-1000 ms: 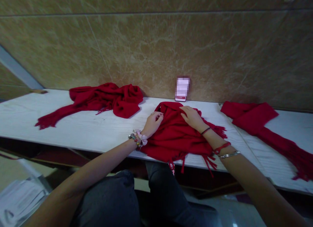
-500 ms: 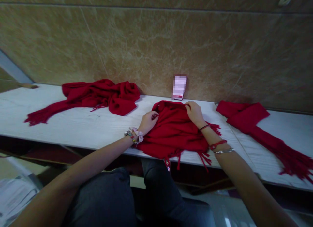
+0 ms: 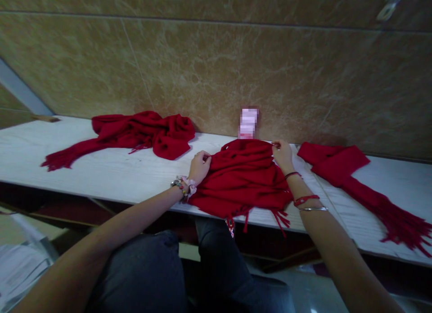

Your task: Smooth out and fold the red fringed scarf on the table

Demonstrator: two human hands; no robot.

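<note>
In front of me a red fringed scarf [image 3: 245,178] lies bunched in folds on the white tabletop, its tassels hanging over the near edge. My left hand [image 3: 200,167] pinches the scarf's left side with curled fingers. At the far right corner, my right hand [image 3: 282,154] grips the cloth between thumb and fingers. The scarf's top edge runs fairly straight toward that hand. Some of the fabric under the folds is hidden.
A second red scarf [image 3: 145,132] lies crumpled to the left. Another red scarf [image 3: 340,169] lies folded over itself at the right. A phone [image 3: 249,122] with a blurred screen leans on the tiled wall [image 3: 202,65]. The white tabletop [image 3: 135,178] has a front edge above my knees.
My hands have moved apart, the left one slightly leftward and the right one to the right. The scarf's top edge is now stretched wider. The view has shifted a little.
</note>
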